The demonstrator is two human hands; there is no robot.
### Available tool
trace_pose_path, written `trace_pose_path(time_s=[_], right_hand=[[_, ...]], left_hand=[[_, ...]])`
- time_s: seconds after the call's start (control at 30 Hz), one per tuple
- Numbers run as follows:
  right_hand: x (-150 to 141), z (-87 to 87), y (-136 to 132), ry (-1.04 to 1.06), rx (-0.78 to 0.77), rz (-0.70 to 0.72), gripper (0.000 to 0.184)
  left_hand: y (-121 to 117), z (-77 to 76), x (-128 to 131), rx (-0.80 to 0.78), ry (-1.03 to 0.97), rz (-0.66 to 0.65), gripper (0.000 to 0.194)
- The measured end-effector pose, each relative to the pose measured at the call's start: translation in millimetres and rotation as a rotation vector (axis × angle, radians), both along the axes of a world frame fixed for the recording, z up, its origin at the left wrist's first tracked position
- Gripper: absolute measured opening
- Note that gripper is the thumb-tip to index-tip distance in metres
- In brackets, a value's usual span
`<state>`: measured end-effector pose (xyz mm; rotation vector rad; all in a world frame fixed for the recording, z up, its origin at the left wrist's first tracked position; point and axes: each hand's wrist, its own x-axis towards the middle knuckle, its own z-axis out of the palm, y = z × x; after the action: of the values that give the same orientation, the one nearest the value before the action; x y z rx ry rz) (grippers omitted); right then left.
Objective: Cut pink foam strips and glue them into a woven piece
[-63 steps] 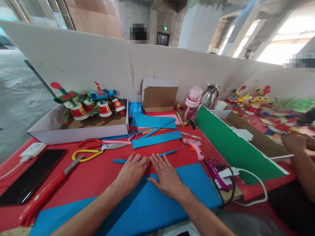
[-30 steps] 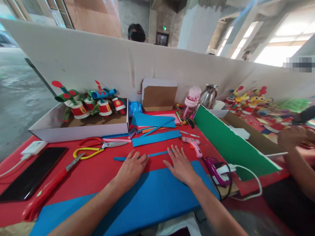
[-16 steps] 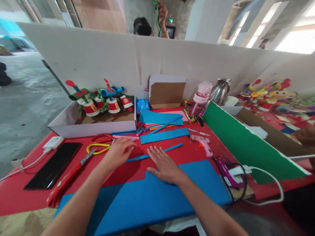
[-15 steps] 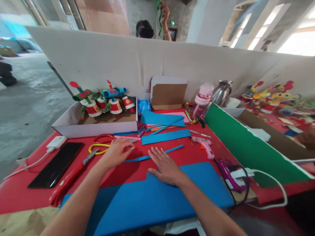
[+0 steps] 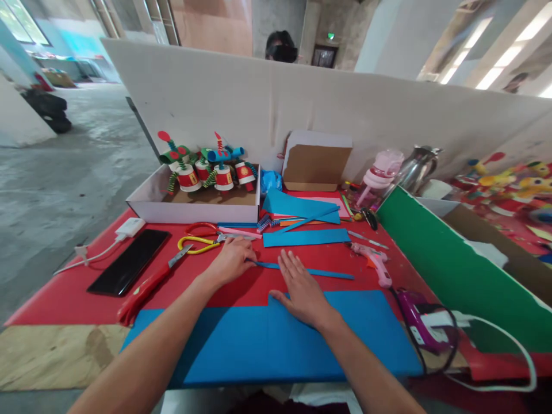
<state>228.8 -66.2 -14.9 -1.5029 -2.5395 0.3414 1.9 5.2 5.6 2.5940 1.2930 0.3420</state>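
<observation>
A large blue foam sheet [image 5: 276, 345] lies along the near edge of the red table [image 5: 64, 290]. My right hand [image 5: 302, 290] rests flat on the sheet's far edge, fingers spread and open. Just beyond it a thin blue strip [image 5: 319, 271] lies across the red surface. My left hand [image 5: 233, 261] is palm down at the strip's left end, with its fingers curled onto that end. Yellow and red handled scissors [image 5: 200, 241] lie right beside this hand, on its far left side.
A red utility knife [image 5: 146, 284] and a black phone [image 5: 129, 267] lie left. A white box [image 5: 194, 210] of paper-cup figures stands behind. More blue pieces [image 5: 306, 237], a pink glue gun [image 5: 375, 261], a purple one [image 5: 414, 322] and a green board [image 5: 452, 270] are right. Someone stands behind the partition [image 5: 259, 98].
My left hand went from the sheet's edge leftward to the strip's left end and closed on it; the strip has swung round. My right hand slid back to mid-edge. The view shifted left.
</observation>
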Motion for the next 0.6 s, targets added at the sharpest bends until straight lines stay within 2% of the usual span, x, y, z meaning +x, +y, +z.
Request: trace_pose_path(time_s=[0.1, 0.33, 0.6], right_hand=[[-1, 3.0, 2, 0.0, -0.049, 0.088, 0.078], [-3, 12.9, 0, -0.017, -0.126, 0.079, 0.076], [-4, 14.2, 1, -0.025, -0.143, 0.073, 0.078]], left_hand=[[1, 4.4, -5, -0.021, 0.029, -0.024, 0.013], [3, 10.6, -13, -0.114, 0.016, -0.071, 0.015], [10, 6.7, -18, -0.186, -0.067, -0.065, 0.016]])
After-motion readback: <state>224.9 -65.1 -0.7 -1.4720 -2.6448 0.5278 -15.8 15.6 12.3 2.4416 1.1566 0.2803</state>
